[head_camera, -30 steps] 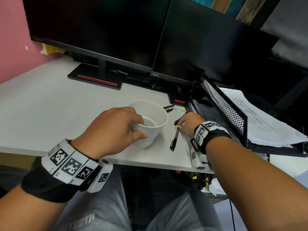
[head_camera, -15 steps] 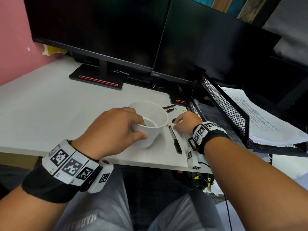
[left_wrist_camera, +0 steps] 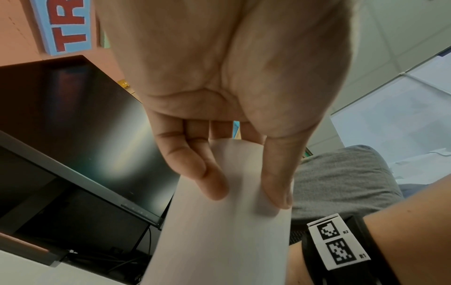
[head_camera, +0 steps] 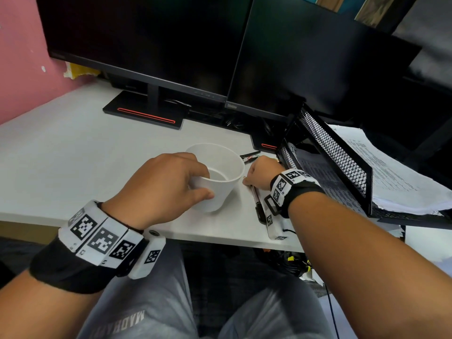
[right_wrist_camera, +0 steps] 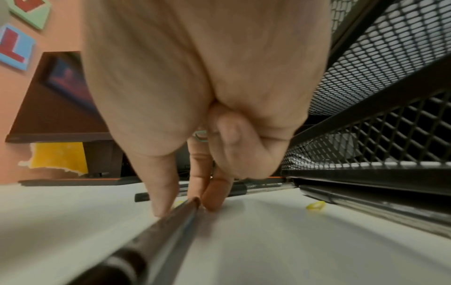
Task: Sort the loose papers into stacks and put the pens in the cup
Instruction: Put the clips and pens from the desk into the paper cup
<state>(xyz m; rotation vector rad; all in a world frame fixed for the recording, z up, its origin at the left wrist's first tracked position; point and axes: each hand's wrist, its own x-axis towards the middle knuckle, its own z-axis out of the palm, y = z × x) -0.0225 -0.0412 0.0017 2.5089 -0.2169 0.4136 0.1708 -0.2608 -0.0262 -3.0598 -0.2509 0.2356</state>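
Observation:
A white paper cup (head_camera: 220, 189) stands on the white desk (head_camera: 73, 155). My left hand (head_camera: 208, 183) grips its near wall; the left wrist view shows the thumb and fingers of that hand (left_wrist_camera: 247, 198) curled on the cup (left_wrist_camera: 219, 241). A dark pen (head_camera: 256, 204) lies on the desk just right of the cup, pointing toward me. My right hand (head_camera: 245, 181) pinches its far end; in the right wrist view the thumb and fingers (right_wrist_camera: 192, 204) close on the tip of the pen (right_wrist_camera: 151, 237). More pens (head_camera: 249, 156) lie behind the cup. Printed papers (head_camera: 391, 172) sit in the mesh tray.
A black two-tier mesh tray (head_camera: 337, 152) stands at the right, close to my right wrist. Two dark monitors on stands (head_camera: 146, 113) fill the back of the desk. Another pen (right_wrist_camera: 256, 188) and a small yellow loop (right_wrist_camera: 316, 205) lie by the tray. The desk edge is near my lap.
The pen's near end swung from left to right and it now lies toward my right wrist. My right fingers shifted left onto its far end. The left hand stayed on the cup.

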